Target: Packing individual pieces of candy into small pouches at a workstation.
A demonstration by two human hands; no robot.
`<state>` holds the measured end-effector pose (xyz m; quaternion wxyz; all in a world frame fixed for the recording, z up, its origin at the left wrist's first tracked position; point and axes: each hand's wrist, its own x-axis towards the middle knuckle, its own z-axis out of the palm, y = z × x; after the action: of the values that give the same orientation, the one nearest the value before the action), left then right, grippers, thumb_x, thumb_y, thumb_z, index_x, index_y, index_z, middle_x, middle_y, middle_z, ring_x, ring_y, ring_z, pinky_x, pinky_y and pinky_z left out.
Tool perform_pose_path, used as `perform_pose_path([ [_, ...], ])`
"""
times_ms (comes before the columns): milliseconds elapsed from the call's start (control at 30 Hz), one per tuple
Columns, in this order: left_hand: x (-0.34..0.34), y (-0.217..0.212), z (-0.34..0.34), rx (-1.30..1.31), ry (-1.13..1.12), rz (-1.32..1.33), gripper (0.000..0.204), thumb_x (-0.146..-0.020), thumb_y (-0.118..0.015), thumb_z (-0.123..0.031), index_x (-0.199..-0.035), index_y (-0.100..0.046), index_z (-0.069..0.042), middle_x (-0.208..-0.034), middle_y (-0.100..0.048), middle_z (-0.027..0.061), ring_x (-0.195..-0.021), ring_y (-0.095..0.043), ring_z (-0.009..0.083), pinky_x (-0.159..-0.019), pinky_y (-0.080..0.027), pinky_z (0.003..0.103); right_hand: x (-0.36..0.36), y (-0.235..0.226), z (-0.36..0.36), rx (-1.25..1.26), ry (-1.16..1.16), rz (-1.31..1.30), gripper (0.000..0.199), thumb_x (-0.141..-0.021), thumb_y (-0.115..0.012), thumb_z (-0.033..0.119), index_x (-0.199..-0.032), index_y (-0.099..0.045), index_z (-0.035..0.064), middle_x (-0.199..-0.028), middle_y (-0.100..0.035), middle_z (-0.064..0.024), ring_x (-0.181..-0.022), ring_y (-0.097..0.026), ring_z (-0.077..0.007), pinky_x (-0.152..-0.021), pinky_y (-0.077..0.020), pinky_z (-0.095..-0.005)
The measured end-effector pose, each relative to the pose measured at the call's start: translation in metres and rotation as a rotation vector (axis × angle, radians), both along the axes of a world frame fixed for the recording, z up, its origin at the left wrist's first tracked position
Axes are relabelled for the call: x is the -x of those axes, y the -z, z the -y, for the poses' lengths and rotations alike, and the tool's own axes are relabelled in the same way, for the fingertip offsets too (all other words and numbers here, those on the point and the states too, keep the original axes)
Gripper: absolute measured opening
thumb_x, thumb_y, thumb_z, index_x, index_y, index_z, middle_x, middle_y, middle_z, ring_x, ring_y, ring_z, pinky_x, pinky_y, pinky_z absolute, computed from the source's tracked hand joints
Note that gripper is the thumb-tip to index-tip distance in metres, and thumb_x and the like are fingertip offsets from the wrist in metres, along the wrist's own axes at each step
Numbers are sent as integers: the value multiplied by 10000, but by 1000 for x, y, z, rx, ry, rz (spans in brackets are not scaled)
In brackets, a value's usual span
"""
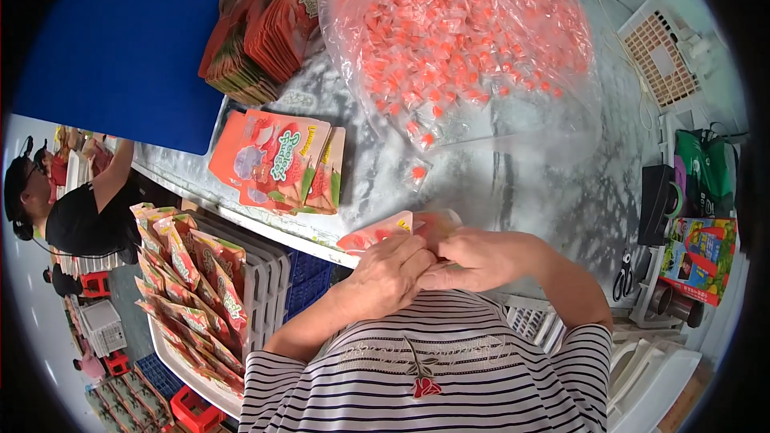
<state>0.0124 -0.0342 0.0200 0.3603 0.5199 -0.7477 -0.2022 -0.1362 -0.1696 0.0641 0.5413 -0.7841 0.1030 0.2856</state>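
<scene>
Red pouch (374, 233) held at near edge of table (553, 208).
Gripped by curled fingers of left hand (390, 274) and right hand (483, 258), hands touching; some fingertips hidden. Flat pouches (277, 162) laid beyond, to the left.

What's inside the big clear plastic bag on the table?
The clear plastic bag holds a heap of small red-orange pieces in clear wrappers. Only the outer ones show; those deeper in the heap are covered, so I can't tell what lies at the bottom.
</scene>
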Motion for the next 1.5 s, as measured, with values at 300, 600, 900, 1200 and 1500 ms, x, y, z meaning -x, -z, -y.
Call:
perform_pose_path([
  [300, -25, -17, -19, -124, -223, -86, 111, -792, -705, -10, -819, -599, 5, -711, -578, 108, -562, -563, 198, -500, -446, 304, -26, 131, 106, 555, 925, 613, 248, -908, -567, 162, -1089, -619, 0, -1001, -633, -156, -991, -595, -330, -880, -465, -404],
  [600, -30, -24, -34, -118, -297, -155, 135, -789, -731, -49, -815, -603, -16, -683, -567, 96, -559, -556, 221, -518, -432, 307, -35, 161, 73, 989, 652, 610, 399, -820, -614, 32, -1213, -548, 52, -1233, -501, -131, -1196, -442, -332, -990, -414, -409],
  [900, -35, -22, -36, -174, -257, -148, 101, -770, -708, -1, -824, -623, 6, -733, -598, 125, -602, -588, 280, -535, -482, 355, 11, 167, 84, 351, 1189, 696, 242, -962, -499, 70, -1178, -600, 31, -1212, -569, -84, -1072, -552, -139, -887, -446, -262],
  [1200, -30, -23, -41, -240, -283, -152, 88, -784, -698, -19, -845, -644, 14, -761, -619, 129, -652, -609, 293, -590, -501, 365, -47, 154, 46, 902, 620, 642, 577, -815, -695, 343, -1302, -521, 86, -1393, -412, -150, -1304, -349, -369, -1096, -301, -462],
  [1500, -27, -20, -35, -209, -276, -164, 98, -786, -708, -26, -834, -627, 1, -729, -596, 117, -614, -588, 267, -565, -477, 340, -4, 188, -3, 1030, 508, 817, 347, -755, -703, 175, -1085, -611, 113, -1209, -541, -103, -1087, -514, -312, -907, -434, -438],
])
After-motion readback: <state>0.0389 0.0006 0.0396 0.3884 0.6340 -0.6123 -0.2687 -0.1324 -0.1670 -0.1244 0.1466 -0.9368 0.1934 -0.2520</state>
